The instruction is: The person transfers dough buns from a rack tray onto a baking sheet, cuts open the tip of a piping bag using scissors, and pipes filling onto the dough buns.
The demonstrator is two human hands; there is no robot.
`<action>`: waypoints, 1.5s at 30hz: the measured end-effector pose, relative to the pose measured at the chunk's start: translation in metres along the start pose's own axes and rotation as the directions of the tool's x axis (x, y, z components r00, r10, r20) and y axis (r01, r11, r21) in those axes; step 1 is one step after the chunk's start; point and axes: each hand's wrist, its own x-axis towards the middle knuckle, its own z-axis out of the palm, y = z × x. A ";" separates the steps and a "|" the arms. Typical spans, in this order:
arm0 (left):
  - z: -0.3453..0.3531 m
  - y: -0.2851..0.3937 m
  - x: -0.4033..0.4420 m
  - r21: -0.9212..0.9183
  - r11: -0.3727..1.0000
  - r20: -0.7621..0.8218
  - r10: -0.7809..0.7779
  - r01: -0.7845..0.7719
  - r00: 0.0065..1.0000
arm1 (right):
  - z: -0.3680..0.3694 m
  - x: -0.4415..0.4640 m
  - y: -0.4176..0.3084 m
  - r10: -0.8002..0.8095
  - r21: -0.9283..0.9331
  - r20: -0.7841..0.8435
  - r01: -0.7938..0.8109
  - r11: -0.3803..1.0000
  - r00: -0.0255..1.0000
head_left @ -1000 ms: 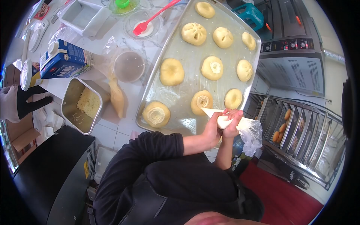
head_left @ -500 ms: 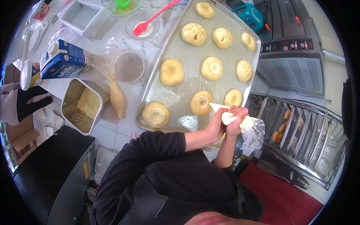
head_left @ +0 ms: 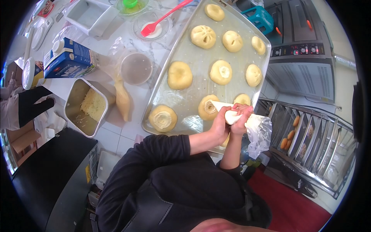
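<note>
Both hands grip a clear plastic piping bag (head_left: 258, 133) filled with white cream, tilted with its tip toward the left. My left hand (head_left: 221, 124) wraps round the lower part near the tip. Around the upper part, beside the twisted end, my right hand (head_left: 242, 118) is closed. The bag's tip meets a dough bun (head_left: 207, 107), where a ring of cream lies in the hollow. Left of it, another bun (head_left: 162, 118) bears a cream swirl, and a third bun (head_left: 221, 72) farther up holds a smaller dab. A plain bun (head_left: 242, 99) is partly hidden behind my right hand.
The metal baking tray (head_left: 155, 101) carries several more buns. To its left are a second filled piping bag (head_left: 122, 101), a metal tin of shredded cheese (head_left: 72, 116), a milk carton (head_left: 69, 58) and a red brush (head_left: 162, 20). An oven (head_left: 301, 73) and a rack (head_left: 309, 143) stand right.
The view has shifted slightly, moving the tray and buns a little right in the picture. The bag's tip sits more to the left over the same bun. Both hands keep their hold.
</note>
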 end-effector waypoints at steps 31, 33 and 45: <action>-0.009 -0.025 -0.020 -0.033 0.998 -0.185 -0.059 0.054 0.981 | -0.027 -0.026 -0.005 0.183 -0.047 0.012 -0.182 0.982 0.983; -0.010 -0.026 -0.018 -0.015 0.997 -0.154 -0.079 0.078 0.985 | -0.029 -0.026 -0.005 0.148 -0.066 0.003 -0.148 0.987 0.989; 0.000 -0.019 -0.008 0.053 0.988 -0.065 -0.140 0.144 0.988 | -0.026 -0.011 -0.009 0.045 -0.097 -0.051 -0.050 0.994 0.998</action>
